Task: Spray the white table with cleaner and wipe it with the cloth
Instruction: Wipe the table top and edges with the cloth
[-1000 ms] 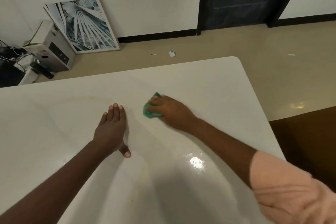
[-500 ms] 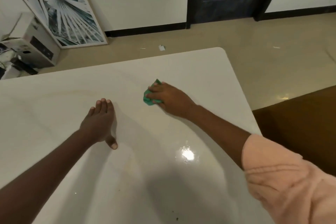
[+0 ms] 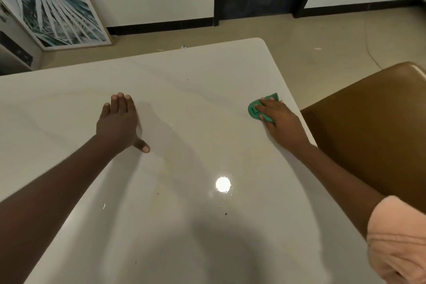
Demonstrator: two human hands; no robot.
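No readable text, labels, brands or numbers anywhere in the head view. The framed print [image 3: 50,4] far beyond the left hand [image 3: 117,120] shows only a palm-leaf pattern, no lettering. The grey box [image 3: 13,55] left of that hand has dark panels too blurred to read.

I see dim, warm indoor light. A lamp glare spot [image 3: 223,184] shines on the table [image 3: 184,90], nearer me than both hands' fingers. My shadow darkens the near edge; the edges bend.

Green cloth [image 3: 255,110] on white table [image 3: 207,80]
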